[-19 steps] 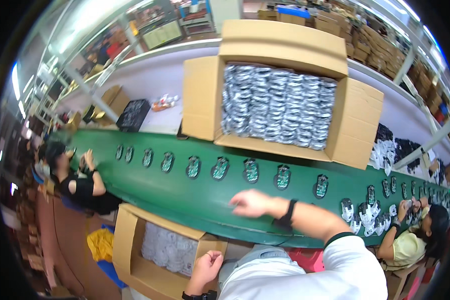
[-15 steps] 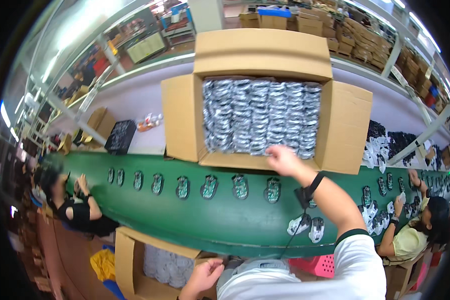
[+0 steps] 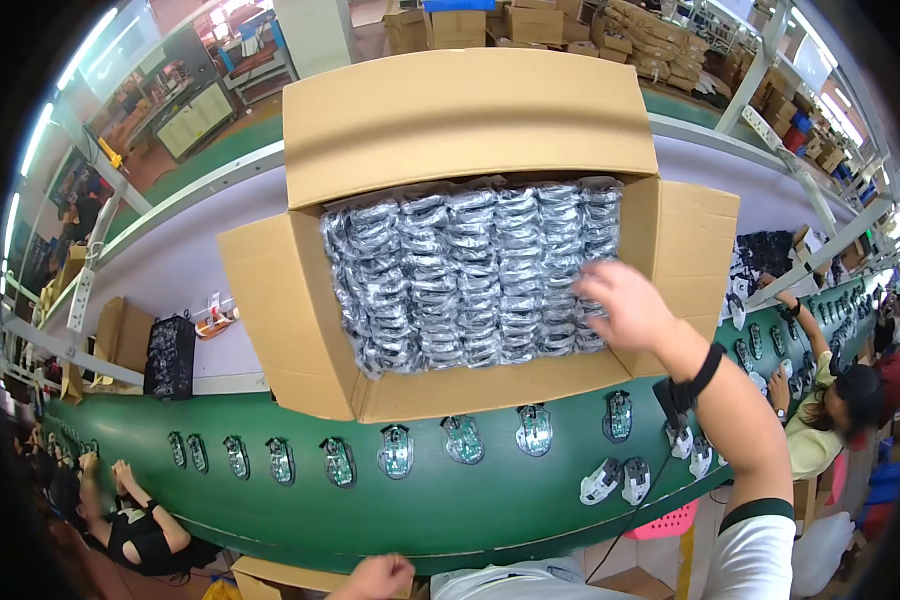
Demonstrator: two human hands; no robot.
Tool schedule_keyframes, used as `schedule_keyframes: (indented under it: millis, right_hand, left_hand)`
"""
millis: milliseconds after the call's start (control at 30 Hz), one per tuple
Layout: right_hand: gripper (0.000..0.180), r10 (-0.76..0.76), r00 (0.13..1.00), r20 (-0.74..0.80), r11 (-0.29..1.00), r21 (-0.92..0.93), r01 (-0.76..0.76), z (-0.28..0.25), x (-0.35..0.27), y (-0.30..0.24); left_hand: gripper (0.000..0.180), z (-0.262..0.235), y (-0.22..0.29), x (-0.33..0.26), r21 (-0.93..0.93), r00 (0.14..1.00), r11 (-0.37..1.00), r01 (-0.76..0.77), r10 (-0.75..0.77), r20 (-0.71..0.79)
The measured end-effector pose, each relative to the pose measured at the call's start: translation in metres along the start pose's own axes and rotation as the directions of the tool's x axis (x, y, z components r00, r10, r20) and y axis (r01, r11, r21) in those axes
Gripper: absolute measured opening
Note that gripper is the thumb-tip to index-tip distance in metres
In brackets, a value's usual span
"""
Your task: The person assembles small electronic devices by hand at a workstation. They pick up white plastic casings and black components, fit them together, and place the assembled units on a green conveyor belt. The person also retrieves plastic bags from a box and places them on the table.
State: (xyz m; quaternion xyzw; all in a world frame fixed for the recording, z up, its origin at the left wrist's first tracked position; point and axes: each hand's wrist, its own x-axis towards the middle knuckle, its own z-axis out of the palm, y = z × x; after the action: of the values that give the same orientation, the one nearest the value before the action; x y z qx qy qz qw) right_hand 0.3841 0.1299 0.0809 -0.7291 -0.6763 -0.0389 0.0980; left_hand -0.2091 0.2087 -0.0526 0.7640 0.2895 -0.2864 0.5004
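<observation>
A large open cardboard carton [image 3: 470,385] stands at the far side of the green belt. Packed rows of dark items in clear plastic bags [image 3: 460,280] fill it. Over the rightmost rows is my right hand [image 3: 630,310], palm down, fingers loosely spread at the bags and nothing seen in them. A dark strap with a cord circles that wrist. My left hand [image 3: 375,578] hangs low at the near edge of the belt, fingers curled in and apparently bare. The lower carton beside it is mostly cut off by the frame.
Computer mouse bases with green circuit boards [image 3: 463,440] lie spaced along the green belt [image 3: 370,520]. White mouse shells [image 3: 600,482] lie to the right. Co-workers sit at both ends, one in black [image 3: 140,530] and one in yellow [image 3: 820,425]. A pink basket [image 3: 665,522] stands below.
My right hand has moved from the carton's near edge to the bags at the right side. The view has shifted closer to the carton. My left hand stays low, now nearer the belt edge.
</observation>
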Motion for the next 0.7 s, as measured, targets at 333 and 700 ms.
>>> schedule_keyframes:
  millis: [333,700]
  right_hand:
    - [0.127,0.368,0.908,0.203,0.822,-0.528,-0.215,0.009,0.12,0.02]
    - [0.123,0.305,0.911,0.278,0.769,-0.637,-0.063,0.017,0.104,0.029]
  left_hand:
    - [0.032,-0.004,-0.001,0.013,-0.474,0.862,0.858,-0.198,-0.078,-0.5]
    - [0.038,0.071,0.016,-0.034,-0.303,0.857,0.951,0.061,-0.205,-0.473]
